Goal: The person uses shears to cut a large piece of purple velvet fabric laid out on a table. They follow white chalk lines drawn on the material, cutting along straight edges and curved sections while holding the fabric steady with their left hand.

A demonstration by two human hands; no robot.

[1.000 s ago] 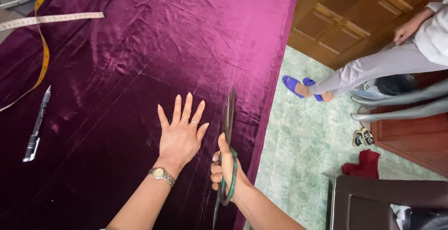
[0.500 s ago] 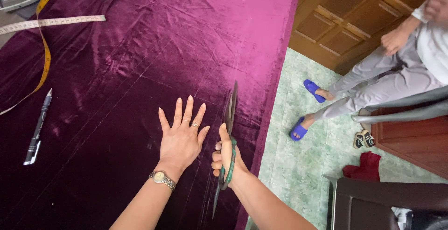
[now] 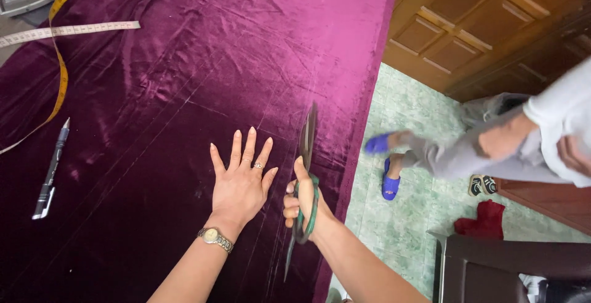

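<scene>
left hand [image 3: 241,183]: fingers spread wide, flat on purple velvet [image 3: 184,81] | right hand [image 3: 303,201]: curled around scissors [image 3: 306,155], blades seemingly closed, near right edge

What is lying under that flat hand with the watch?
The left hand presses flat on purple velvet cloth, spread wide. Whatever lies beneath the cloth is covered and cannot be seen.

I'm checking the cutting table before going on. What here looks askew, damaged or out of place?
Nothing looks damaged or spilled. The purple velvet lies spread with only light creases. The left hand presses flat on it, the right hand holds the scissors along its edge, and a pen and measuring tape rest aside.
</scene>
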